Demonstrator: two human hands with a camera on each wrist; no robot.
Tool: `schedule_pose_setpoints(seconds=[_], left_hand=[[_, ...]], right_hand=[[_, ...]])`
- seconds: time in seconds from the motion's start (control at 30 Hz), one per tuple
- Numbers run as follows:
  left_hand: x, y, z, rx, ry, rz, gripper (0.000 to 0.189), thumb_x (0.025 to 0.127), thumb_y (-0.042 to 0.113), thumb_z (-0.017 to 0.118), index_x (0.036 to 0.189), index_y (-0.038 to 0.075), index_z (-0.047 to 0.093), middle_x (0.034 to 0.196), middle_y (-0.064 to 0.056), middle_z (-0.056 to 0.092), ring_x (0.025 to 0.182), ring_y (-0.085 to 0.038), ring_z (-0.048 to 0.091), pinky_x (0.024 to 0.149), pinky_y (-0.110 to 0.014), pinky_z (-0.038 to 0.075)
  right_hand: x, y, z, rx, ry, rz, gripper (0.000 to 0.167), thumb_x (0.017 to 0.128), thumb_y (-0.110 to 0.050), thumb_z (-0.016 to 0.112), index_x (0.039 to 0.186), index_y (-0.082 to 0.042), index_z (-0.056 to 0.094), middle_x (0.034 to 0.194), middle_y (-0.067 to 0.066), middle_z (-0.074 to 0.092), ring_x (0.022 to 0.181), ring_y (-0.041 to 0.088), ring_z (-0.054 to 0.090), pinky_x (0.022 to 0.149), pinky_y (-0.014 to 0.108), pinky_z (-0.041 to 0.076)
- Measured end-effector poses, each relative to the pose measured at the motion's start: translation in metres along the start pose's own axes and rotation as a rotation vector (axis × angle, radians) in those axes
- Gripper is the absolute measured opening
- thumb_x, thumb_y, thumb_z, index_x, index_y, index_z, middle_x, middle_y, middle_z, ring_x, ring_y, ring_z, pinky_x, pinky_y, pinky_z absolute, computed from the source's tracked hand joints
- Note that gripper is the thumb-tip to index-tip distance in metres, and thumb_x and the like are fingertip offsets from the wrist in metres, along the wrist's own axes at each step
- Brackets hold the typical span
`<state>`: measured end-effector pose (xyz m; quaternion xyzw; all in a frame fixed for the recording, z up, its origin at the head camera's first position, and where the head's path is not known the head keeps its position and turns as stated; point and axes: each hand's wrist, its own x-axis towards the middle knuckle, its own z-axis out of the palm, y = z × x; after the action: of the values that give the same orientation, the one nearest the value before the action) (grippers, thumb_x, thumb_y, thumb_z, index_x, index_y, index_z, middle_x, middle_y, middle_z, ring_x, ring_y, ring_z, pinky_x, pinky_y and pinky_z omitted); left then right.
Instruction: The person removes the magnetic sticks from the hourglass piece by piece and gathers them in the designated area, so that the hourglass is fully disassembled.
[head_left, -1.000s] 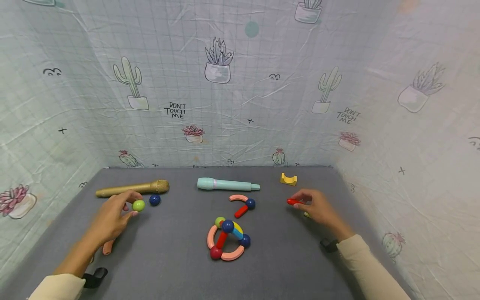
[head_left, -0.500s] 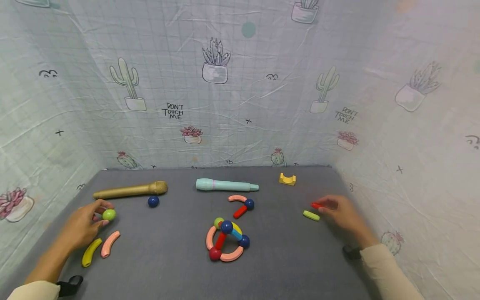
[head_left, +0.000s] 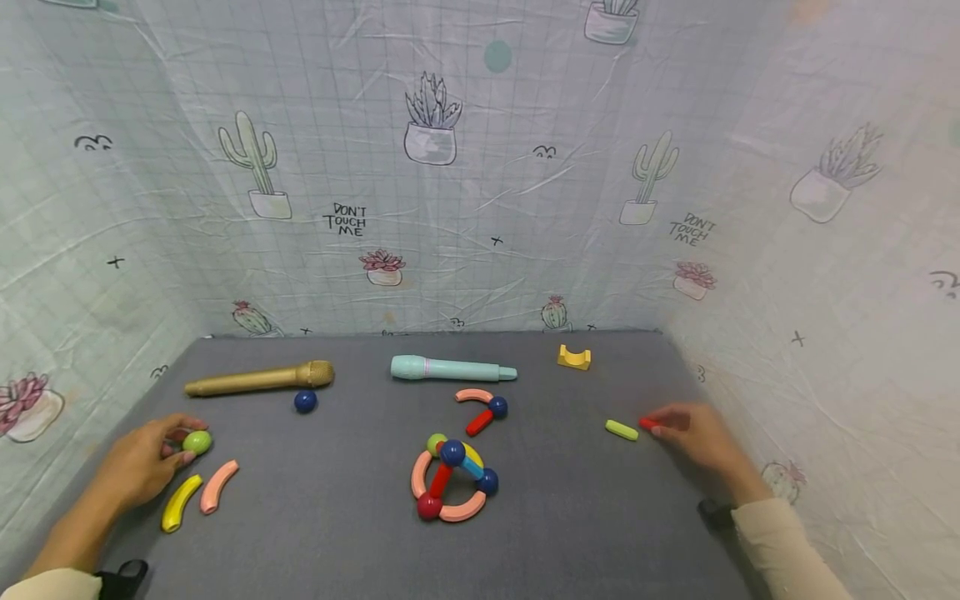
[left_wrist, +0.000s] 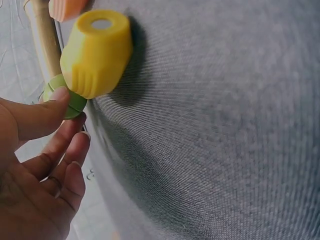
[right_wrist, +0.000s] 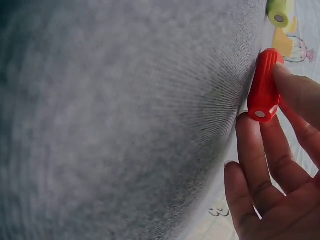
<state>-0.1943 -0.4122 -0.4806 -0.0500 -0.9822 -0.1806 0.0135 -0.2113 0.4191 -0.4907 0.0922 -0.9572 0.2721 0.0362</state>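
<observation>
Pale cloth [head_left: 300, 100] printed with potted cacti is hanging around a dark grey tabletop [head_left: 337, 533], and a turquoise microphone [head_left: 450, 369] is lying sideways near its far edge. Well to the left of that microphone and nearer the person, the left hand [head_left: 138, 458] is pinching a green ball [head_left: 197, 442], its thumb pressing one side and a fingertip meeting the other. Just closer to the person than the ball, a yellow curved piece [head_left: 181, 504] and a pink curved piece [head_left: 219, 487] are lying side by side, apart.

To the microphone's right and nearer the person, the right hand [head_left: 693, 429] is holding a red rod [right_wrist: 264, 87] between thumb and fingers; I'm not managing to tell whether the rod is touching the tabletop. Just beside it, on the side towards the microphone, a lime rod [head_left: 622, 430] is lying loose.

Left of the microphone, a gold microphone [head_left: 258, 380] is stretching out, with a dark blue ball [head_left: 305, 401] sitting just on its near side. Right of the turquoise one, a yellow notched block [head_left: 574, 358] is standing. On its near side, a small pink, blue and red cluster [head_left: 496, 407] is resting, and nearer the person a multicoloured ring-shaped assembly [head_left: 441, 479] is sitting
</observation>
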Motion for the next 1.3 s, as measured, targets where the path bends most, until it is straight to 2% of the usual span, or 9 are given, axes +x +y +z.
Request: schedule_pose_setpoints(seconds=[0.2,0.3,0.4,0.6,0.77,0.87,1.0,1.17,1.3], left_hand=[[0.000,0.004,-0.002,0.009,0.008,0.015,0.040,0.089,0.003,0.080,0.127,0.002,0.067,0.109,-0.025,0.074,0.085,-0.027,0.066,0.068,-0.039,0.047],[-0.001,0.008,-0.003,0.000,0.051,0.053,0.043,0.087,0.002,0.081,0.128,0.003,0.067,0.110,-0.026,0.075,0.087,-0.032,0.067,0.068,-0.042,0.049],[-0.001,0.019,-0.006,-0.003,0.106,0.085,0.046,0.086,0.005,0.084,0.129,0.005,0.068,0.113,-0.028,0.074,0.090,-0.040,0.069,0.070,-0.052,0.051],[0.004,0.065,-0.015,0.006,0.208,0.145,0.047,0.086,0.008,0.087,0.129,0.009,0.069,0.117,-0.026,0.071,0.097,-0.043,0.065,0.076,-0.058,0.049],[0.013,0.104,-0.015,-0.003,0.260,0.215,0.045,0.087,0.008,0.087,0.129,0.010,0.070,0.115,-0.019,0.070,0.099,-0.038,0.063,0.079,-0.056,0.050],[0.021,0.125,-0.013,-0.011,0.282,0.276,0.044,0.086,0.007,0.087,0.127,0.011,0.071,0.111,-0.015,0.071,0.098,-0.035,0.063,0.079,-0.052,0.050],[0.033,0.152,-0.008,-0.055,0.278,0.337,0.045,0.086,0.003,0.086,0.128,0.013,0.071,0.109,-0.013,0.073,0.098,-0.033,0.062,0.080,-0.047,0.049],[0.046,0.181,0.004,-0.107,0.223,0.329,0.040,0.091,0.006,0.083,0.128,0.014,0.071,0.112,-0.011,0.074,0.102,-0.031,0.063,0.085,-0.049,0.051],[0.057,0.200,0.016,-0.143,0.186,0.340,0.040,0.092,0.007,0.083,0.129,0.015,0.071,0.111,-0.010,0.075,0.101,-0.031,0.064,0.086,-0.048,0.051]], right_hand=[[0.000,-0.004,0.001,-0.009,0.009,0.008,0.018,0.093,-0.013,0.082,0.110,-0.007,0.080,0.106,0.010,0.079,0.096,0.026,0.074,0.079,0.041,0.059],[0.002,-0.006,0.001,0.008,0.028,0.028,0.019,0.094,-0.013,0.081,0.112,-0.005,0.079,0.109,0.013,0.079,0.099,0.030,0.075,0.081,0.042,0.059],[0.005,-0.015,-0.002,0.019,0.063,0.016,0.021,0.097,-0.014,0.079,0.115,-0.003,0.078,0.112,0.016,0.079,0.103,0.034,0.075,0.083,0.043,0.060],[0.015,-0.047,-0.003,-0.013,0.118,-0.021,0.022,0.098,-0.014,0.077,0.118,-0.006,0.077,0.116,0.014,0.078,0.109,0.037,0.072,0.089,0.057,0.057],[0.029,-0.076,0.006,0.006,0.153,-0.067,0.020,0.096,-0.017,0.080,0.115,-0.009,0.079,0.113,0.011,0.079,0.106,0.035,0.073,0.088,0.055,0.056],[0.038,-0.093,0.014,0.042,0.137,-0.087,0.019,0.097,-0.019,0.080,0.115,-0.012,0.080,0.113,0.009,0.080,0.105,0.032,0.073,0.086,0.051,0.056],[0.049,-0.116,0.026,0.065,0.107,-0.102,0.020,0.097,-0.022,0.081,0.116,-0.015,0.080,0.115,0.005,0.079,0.104,0.028,0.073,0.087,0.051,0.056],[0.062,-0.137,0.043,0.135,0.074,-0.160,0.025,0.094,-0.019,0.084,0.117,-0.011,0.079,0.116,0.006,0.079,0.102,0.026,0.074,0.092,0.056,0.057],[0.071,-0.150,0.056,0.155,0.028,-0.168,0.027,0.093,-0.022,0.084,0.118,-0.015,0.079,0.117,0.006,0.079,0.100,0.021,0.073,0.089,0.049,0.059]])
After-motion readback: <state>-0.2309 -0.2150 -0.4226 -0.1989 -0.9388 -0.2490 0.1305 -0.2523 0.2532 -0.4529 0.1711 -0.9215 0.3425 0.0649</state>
